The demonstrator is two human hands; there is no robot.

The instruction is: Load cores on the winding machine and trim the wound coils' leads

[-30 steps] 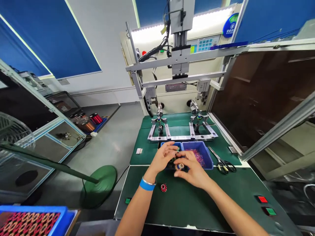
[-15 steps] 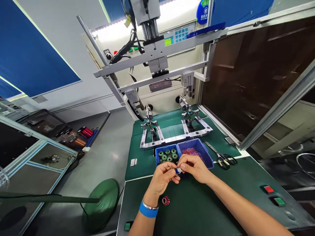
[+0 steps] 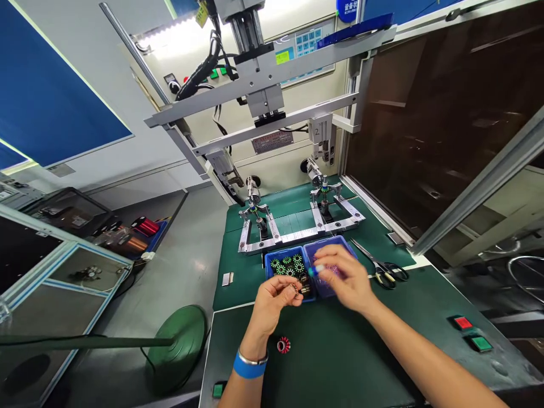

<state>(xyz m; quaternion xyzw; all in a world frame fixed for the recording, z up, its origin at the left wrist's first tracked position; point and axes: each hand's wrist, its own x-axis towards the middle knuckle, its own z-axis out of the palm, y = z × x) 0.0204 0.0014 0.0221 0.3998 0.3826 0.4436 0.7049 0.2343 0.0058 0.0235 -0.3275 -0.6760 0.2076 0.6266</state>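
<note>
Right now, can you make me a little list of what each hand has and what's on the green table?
left hand: fingers pinch a small metal part
right hand: above the right bin, pinching a blurred light-blue piece
left bin: green-ringed cores
table: red coil, scissors
left wrist: blue band

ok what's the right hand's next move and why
Probably lower the right hand into the right compartment of the blue bin and let go: it hangs above it, pinching a small piece, while the left hand pinches a small part.
</note>
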